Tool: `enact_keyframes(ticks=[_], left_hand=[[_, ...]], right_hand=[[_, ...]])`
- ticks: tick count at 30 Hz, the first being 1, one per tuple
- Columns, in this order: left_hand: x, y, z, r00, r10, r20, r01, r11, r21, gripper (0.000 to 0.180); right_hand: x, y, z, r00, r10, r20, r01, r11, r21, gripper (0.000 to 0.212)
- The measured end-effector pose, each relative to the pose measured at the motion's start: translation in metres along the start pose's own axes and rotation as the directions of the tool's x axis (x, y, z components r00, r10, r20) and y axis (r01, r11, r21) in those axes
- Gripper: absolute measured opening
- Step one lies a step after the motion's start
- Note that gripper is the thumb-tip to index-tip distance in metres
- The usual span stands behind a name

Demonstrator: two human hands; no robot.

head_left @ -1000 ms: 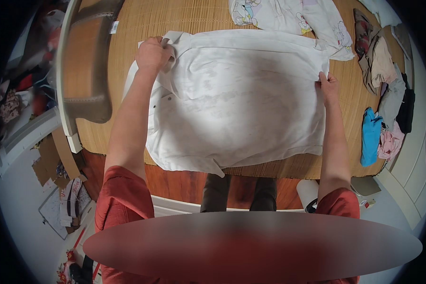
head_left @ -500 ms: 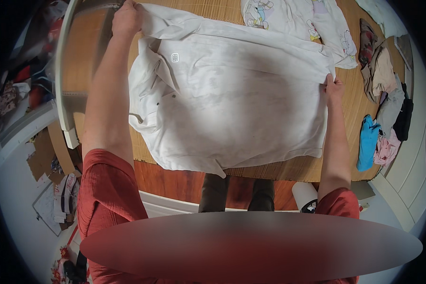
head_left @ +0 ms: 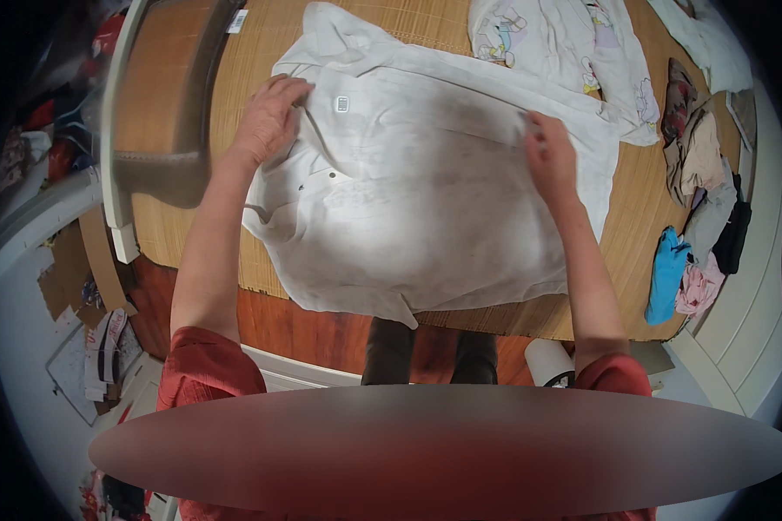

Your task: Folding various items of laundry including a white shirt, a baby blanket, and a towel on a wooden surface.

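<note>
A white collared shirt with dark buttons and a small chest badge lies spread sideways, its collar to the left and its hem to the right. My left hand rests at the shirt's far left, by the collar and shoulder, with fingers stretched out and slightly bent. Over the right part of the shirt is my right hand, its fingers apart and loosely curved, with no cloth in them. Along the far side a strip of the shirt is folded inward, and a sleeve bunches at the upper left.
The shirt lies on a bamboo-mat surface. A white printed garment touches its far right side. Folded or crumpled clothes, including a blue one and a pink one, line the right edge. A brown translucent sheet covers the far left.
Both hands have let go of the shirt's far edge. My left hand came nearer, to the collar, and my right hand shifted left over the shirt. The upper-left sleeve now lies slack.
</note>
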State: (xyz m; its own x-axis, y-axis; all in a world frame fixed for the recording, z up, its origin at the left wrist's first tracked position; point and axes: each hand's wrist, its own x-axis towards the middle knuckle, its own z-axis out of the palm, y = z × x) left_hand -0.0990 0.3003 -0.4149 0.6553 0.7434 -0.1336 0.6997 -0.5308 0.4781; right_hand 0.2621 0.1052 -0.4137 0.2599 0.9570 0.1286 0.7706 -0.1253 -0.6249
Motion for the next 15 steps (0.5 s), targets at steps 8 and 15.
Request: enact_keyframes(ticks=[8,15], left_hand=[[-0.043,0.005,-0.021,0.987,0.149,0.052,-0.158,0.923,0.350,0.031],[-0.100,-0.015,0.016,0.985,0.062,-0.164,-0.008,0.950,0.311,0.011]], right_hand=[[0.089,-0.088,0.085,0.922,-0.364,0.130,0.366,0.930,0.004,0.026],[0.125,-0.138,0.154,0.876,-0.392,0.282,0.461,0.852,-0.248,0.022]])
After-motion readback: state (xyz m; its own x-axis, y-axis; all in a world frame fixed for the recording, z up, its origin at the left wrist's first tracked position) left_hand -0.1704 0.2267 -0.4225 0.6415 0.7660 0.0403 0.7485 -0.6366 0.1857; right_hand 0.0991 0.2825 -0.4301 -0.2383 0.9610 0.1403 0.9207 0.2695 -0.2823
